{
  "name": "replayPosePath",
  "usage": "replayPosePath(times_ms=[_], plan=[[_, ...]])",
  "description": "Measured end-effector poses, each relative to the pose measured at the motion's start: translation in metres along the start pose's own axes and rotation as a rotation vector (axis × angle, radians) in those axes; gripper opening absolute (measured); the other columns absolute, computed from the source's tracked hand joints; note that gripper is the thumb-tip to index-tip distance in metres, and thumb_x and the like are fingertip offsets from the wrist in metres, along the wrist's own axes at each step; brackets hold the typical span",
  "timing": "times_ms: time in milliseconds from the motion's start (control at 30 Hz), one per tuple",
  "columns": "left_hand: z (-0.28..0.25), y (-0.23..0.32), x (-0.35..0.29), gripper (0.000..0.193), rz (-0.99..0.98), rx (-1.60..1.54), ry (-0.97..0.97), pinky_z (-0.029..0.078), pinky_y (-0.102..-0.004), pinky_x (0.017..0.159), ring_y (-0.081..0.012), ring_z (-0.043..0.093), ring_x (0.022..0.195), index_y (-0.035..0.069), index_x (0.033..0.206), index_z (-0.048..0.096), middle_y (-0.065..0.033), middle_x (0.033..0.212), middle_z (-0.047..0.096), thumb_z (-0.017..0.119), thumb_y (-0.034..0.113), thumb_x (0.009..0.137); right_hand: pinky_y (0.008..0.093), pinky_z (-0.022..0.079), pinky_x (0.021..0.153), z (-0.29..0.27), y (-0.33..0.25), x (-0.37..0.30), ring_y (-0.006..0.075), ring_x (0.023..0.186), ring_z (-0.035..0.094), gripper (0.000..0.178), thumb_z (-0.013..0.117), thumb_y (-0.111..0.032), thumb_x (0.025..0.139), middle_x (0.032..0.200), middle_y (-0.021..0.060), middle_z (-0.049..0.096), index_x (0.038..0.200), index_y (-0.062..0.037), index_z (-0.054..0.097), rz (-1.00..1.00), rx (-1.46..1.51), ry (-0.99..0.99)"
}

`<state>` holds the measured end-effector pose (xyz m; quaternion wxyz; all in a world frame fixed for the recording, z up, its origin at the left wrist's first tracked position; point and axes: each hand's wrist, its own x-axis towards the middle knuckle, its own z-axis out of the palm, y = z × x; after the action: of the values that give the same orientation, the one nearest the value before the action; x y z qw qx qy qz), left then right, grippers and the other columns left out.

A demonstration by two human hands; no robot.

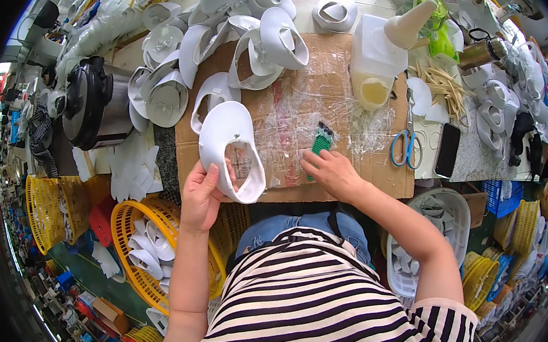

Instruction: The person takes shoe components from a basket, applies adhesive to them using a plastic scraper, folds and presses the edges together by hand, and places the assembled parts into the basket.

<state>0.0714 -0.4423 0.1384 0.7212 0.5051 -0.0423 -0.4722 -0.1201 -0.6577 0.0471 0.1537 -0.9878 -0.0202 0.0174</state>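
Note:
My left hand (202, 197) grips a white shoe upper (223, 133) by its side edge, thumb on the outside. The upper's rounded toe points away from me, and its opening shows the cardboard behind. Over the cardboard sheet (365, 169), my right hand (332, 175) has its fingers closed on a green brush (321, 144) with dark bristles. The fingers hide part of its handle. Just beyond the held piece stands another white upper (216, 91), and several more white uppers (268, 47) are heaped at the far left of the cardboard.
A translucent container (377, 66) with yellowish liquid stands at the back right. Blue-handled scissors (407, 145) and a black phone (447, 151) lie to the right. At the left are a metal pot (113, 108) and, below, a yellow basket (125, 249) of white pieces.

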Motion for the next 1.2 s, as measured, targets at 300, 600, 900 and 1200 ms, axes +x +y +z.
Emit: replayPosePath(times_ms=[300, 600, 900, 1200], plan=[[0.010, -0.015, 0.009, 0.023, -0.050, -0.015, 0.110, 0.050, -0.0298, 0.070, -0.0140, 0.058, 0.080, 0.000, 0.110, 0.055, -0.0056, 0.094, 0.059, 0.052, 0.018, 0.097, 0.0312, 0.044, 0.072, -0.007, 0.034, 0.003, 0.0175, 0.089, 0.053, 0.028, 0.057, -0.019, 0.078, 0.101, 0.0042, 0.049, 0.105, -0.0115, 0.052, -0.412, -0.130, -0.055], [0.012, -0.020, 0.021, 0.031, -0.087, -0.146, -0.123, 0.051, -0.0261, 0.078, -0.0118, 0.062, 0.084, -0.002, 0.121, 0.051, -0.0058, 0.098, 0.064, 0.056, 0.014, 0.094, 0.0369, 0.049, 0.073, -0.033, 0.046, -0.009, 0.0320, 0.085, 0.056, 0.019, 0.065, -0.006, 0.082, 0.105, 0.0158, 0.048, 0.098, -0.0042, 0.055, 0.323, 0.500, 0.525], [0.032, -0.026, 0.037, 0.029, -0.120, -0.159, 0.015, 0.051, -0.0307, 0.072, -0.0178, 0.058, 0.081, 0.003, 0.124, 0.049, -0.0115, 0.103, 0.060, 0.050, 0.015, 0.097, 0.0310, 0.046, 0.068, -0.085, 0.088, -0.036, 0.0221, 0.076, 0.060, 0.014, 0.065, -0.013, 0.088, 0.083, 0.0124, 0.063, 0.096, -0.0023, 0.065, 0.826, 0.530, 0.932], [0.032, -0.029, 0.048, 0.031, -0.169, -0.286, -0.062, 0.053, -0.0308, 0.078, -0.0171, 0.063, 0.088, 0.004, 0.126, 0.051, -0.0103, 0.114, 0.062, 0.051, 0.012, 0.096, 0.0213, 0.040, 0.050, -0.063, 0.124, -0.062, 0.0084, 0.056, 0.053, 0.025, 0.058, -0.027, 0.095, 0.069, 0.0020, 0.060, 0.092, -0.0019, 0.063, 1.003, 0.756, 0.960]])
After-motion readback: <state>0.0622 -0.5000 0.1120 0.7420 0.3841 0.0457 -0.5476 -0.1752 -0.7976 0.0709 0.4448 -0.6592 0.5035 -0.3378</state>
